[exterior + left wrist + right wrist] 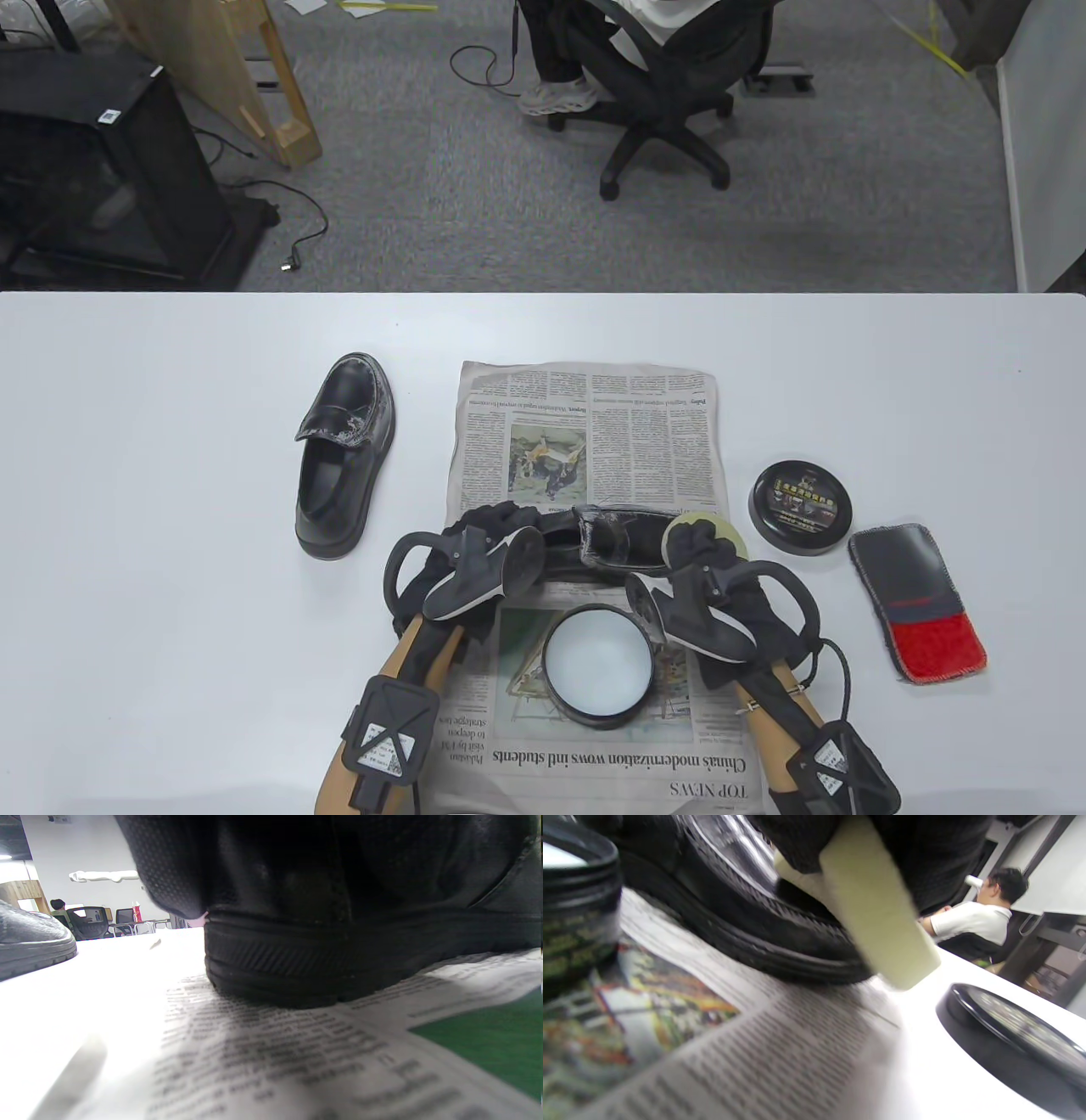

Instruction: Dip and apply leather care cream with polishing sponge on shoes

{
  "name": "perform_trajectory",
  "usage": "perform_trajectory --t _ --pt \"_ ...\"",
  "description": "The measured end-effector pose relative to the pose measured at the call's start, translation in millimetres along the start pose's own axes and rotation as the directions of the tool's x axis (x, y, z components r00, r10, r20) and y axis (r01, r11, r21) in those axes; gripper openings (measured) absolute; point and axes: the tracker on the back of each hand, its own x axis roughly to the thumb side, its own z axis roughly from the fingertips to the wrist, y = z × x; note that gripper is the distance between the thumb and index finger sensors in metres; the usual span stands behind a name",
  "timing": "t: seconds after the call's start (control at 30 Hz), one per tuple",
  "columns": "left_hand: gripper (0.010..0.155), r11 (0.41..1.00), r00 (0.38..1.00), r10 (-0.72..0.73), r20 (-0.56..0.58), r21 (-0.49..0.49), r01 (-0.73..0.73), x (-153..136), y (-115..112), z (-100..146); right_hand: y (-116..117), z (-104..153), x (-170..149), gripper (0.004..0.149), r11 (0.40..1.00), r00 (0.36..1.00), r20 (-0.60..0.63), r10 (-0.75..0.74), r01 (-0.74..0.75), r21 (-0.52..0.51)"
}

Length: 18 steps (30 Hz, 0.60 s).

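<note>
Office: swivel chair point(670, 93), grey carpet point(424, 212), seated coworker point(971, 921).

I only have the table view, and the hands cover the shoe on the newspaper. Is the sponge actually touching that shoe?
Observer: Yes. In the right wrist view the pale sponge, gripped by the right hand, presses against the shoe just above its ribbed sole.
Operator: Is the shoe lifted or resting?
Observer: Resting. The left wrist view shows its sole flat on the newspaper.
Operator: And the left hand?
Observer: The left hand holds the shoe's other end; its glove lies against the upper.
Operator: Is the cream jar close?
Observer: The open jar stands on the newspaper right beside the shoe.
</note>
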Motion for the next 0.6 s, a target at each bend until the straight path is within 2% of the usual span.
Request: perform_trajectory --t 0.07,0.13,0.2,0.3,0.37,0.5,0.6 --pt "0.073 1.0 1.0 0.001 0.003 -0.001 -0.001 0 0 0 7 -4 -1 0.049 0.994 0.997 -0.009 -0.078 0.077 -0.08" --pt "0.074 1.0 1.0 0.005 0.004 0.0 -0.005 0 0 0 17 -9 -5 0.049 0.992 0.992 -0.037 -0.118 0.116 -0.058" --pt "0.073 1.0 1.0 0.004 0.0 0.007 -0.004 0 0 1 25 -10 -13 0.049 0.989 0.989 -0.074 -0.127 0.121 -0.085" --pt "0.073 1.0 1.0 0.003 -0.009 0.014 -0.002 0 0 1 32 -10 -22 0.049 0.996 0.989 -0.118 -0.087 0.083 -0.045" --pt "0.074 1.0 1.0 0.001 -0.014 0.017 0.0 0 0 1 32 -9 -27 0.05 0.998 0.992 -0.125 -0.035 0.04 0.041" --pt "0.074 1.0 1.0 -0.002 -0.016 0.015 0.002 1 0 1 19 -5 -24 0.052 0.986 0.995 -0.095 -0.025 0.04 0.161" --pt "0.074 1.0 1.0 0.0 -0.013 0.014 0.0 1 0 1 5 0 -11 0.051 0.986 0.999 -0.032 0.018 -0.012 0.166"
